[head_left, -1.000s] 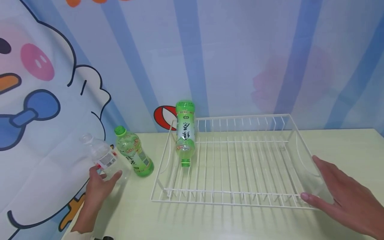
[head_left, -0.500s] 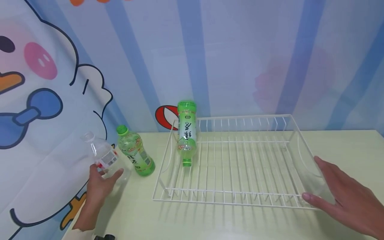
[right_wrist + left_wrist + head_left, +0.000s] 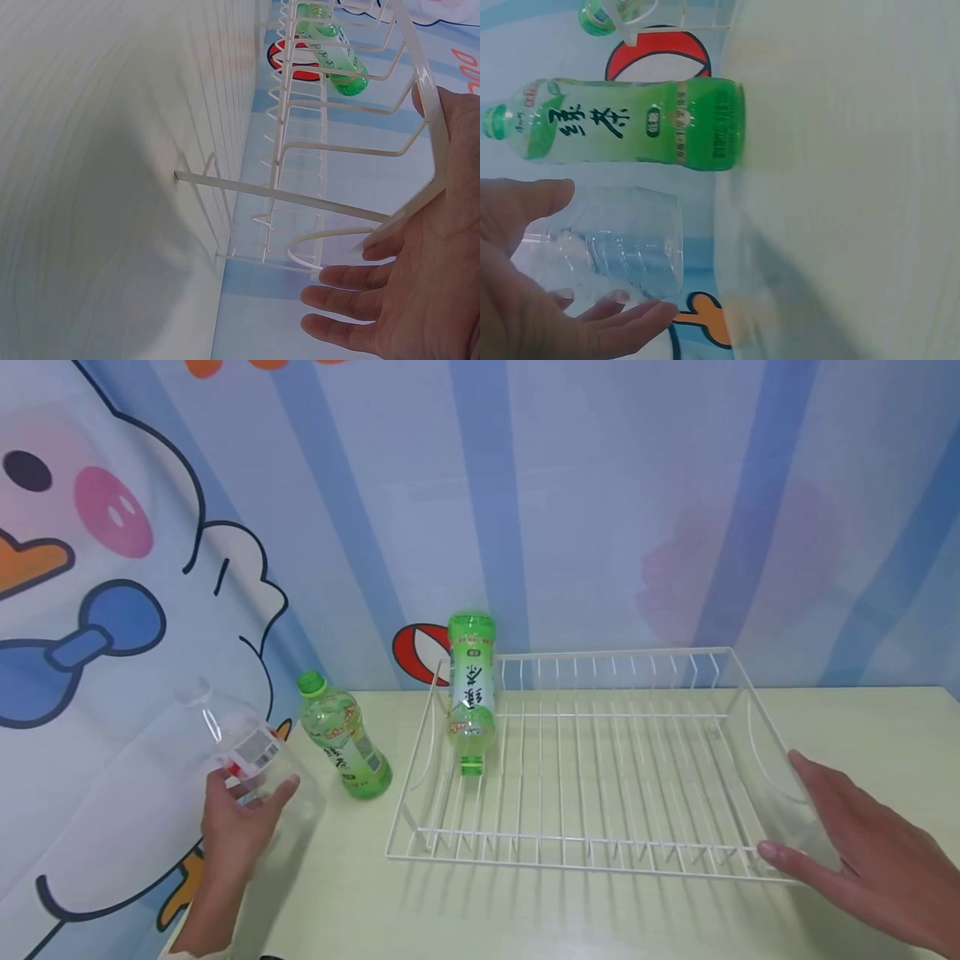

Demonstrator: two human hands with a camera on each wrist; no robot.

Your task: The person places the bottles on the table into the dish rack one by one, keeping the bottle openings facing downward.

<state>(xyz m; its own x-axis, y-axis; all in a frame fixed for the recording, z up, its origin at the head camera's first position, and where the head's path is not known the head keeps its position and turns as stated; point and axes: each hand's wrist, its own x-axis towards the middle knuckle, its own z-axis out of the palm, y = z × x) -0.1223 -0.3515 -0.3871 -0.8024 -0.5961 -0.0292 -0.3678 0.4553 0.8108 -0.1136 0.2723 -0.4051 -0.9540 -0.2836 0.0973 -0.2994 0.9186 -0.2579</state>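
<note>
My left hand (image 3: 240, 839) grips a clear, uncapped plastic bottle (image 3: 257, 748) that tilts to the left. In the left wrist view the base of this bottle (image 3: 641, 240) is lifted off the tabletop, between thumb and fingers. Just right of it stands a green tea bottle (image 3: 347, 743) with a green cap. A second green tea bottle (image 3: 472, 681) lies in the left end of a white wire dish rack (image 3: 570, 868), cap toward me. My right hand (image 3: 870, 847) rests at the rack's right end, thumb on the rim and fingers extended, as the right wrist view shows.
The rack stands on a pale table (image 3: 337, 902), near its back edge. Behind it hangs a blue striped curtain (image 3: 585, 527) with a cartoon duck (image 3: 150, 693) at left, close beside the clear bottle.
My left hand has shifted slightly left with the clear bottle, which now leans further left. The view has drifted a little; the right hand stays at the rack.
</note>
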